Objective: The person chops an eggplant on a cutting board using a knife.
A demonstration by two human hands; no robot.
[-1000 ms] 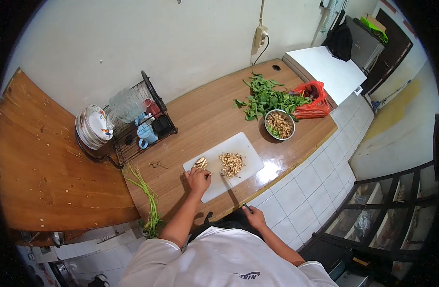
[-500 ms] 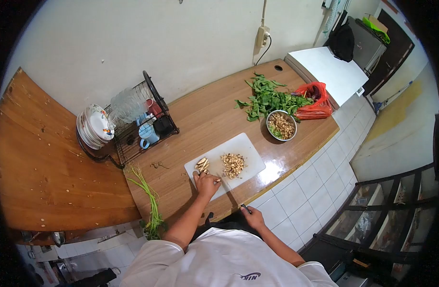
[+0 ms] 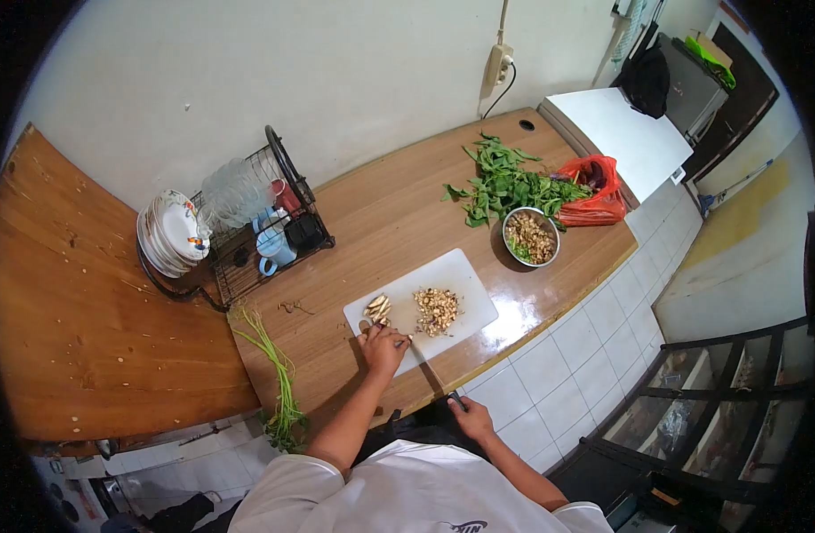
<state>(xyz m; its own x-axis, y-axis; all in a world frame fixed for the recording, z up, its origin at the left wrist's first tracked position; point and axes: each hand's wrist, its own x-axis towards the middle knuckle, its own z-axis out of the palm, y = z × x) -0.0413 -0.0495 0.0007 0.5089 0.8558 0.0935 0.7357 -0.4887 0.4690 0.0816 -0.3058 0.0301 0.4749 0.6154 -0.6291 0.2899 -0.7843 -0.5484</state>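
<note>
My right hand (image 3: 472, 419) grips the dark handle of a kitchen knife (image 3: 428, 366), whose blade slants up over the front edge of the white cutting board (image 3: 474, 306). My left hand (image 3: 383, 348) rests on the near left of the board with curled fingers. They press on a small pale-brown strip beside the knife tip, mostly hidden under the fingers. Just beyond that hand lie several longer pale-brown strips (image 3: 377, 308). A heap of small chopped brown pieces (image 3: 439, 309) sits at the middle of the board.
A metal bowl (image 3: 530, 261) holds chopped brown and green pieces. Behind it are leafy greens (image 3: 505, 182) and a red plastic bag (image 3: 603, 209). Green stems (image 3: 283, 391) hang over the table's left edge. A dish rack (image 3: 247, 271) with plates, glasses and cups stands at the back left.
The view has shifted slightly. The knife blade shows more plainly now, with its tip close to my left fingers. My right hand has moved a little toward my body.
</note>
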